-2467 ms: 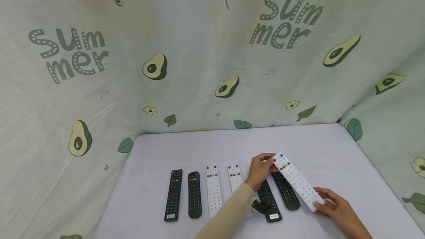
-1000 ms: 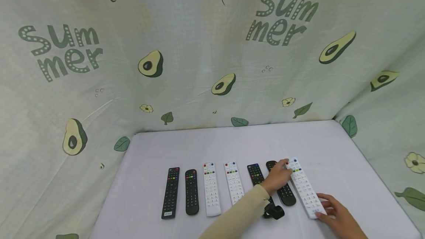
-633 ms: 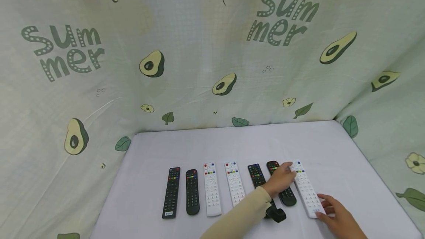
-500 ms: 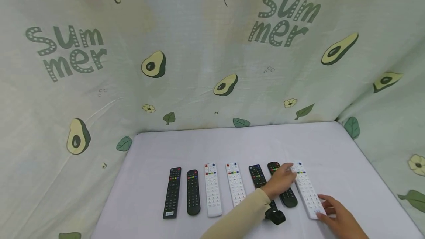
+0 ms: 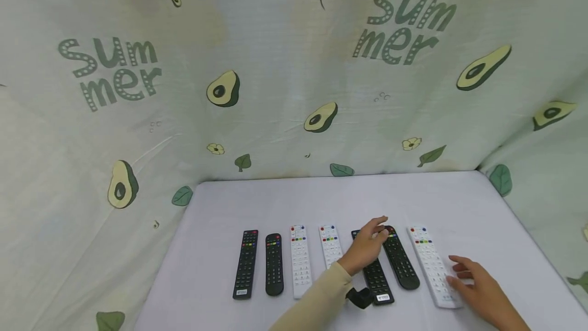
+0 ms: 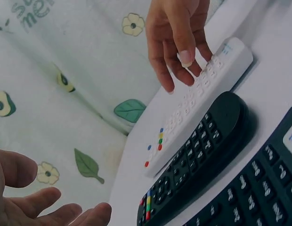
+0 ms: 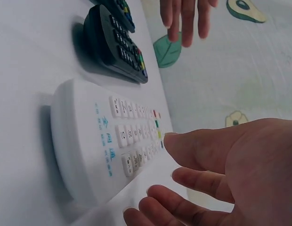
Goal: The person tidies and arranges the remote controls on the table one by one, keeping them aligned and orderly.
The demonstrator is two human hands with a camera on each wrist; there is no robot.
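Note:
A white remote control lies on the table at the right end of a row of remotes. Just beside its lower end is my right hand, fingers apart and loosely bent, holding nothing. In the right wrist view the thumb and fingers stand clear of the white remote. My left hand hovers over the black remotes, its fingers loosely extended with nothing between them. Partly under that hand and wrist lie a rounded black remote and a longer black remote.
Further left along the white table lie a white remote, partly behind the left forearm, another white remote, a rounded black remote and a long black remote. A printed curtain hangs behind.
Held tilted by both hands at first, the white remote was lowered onto the table at the right end of the row. Both hands have since let go; the left has drawn back leftward.

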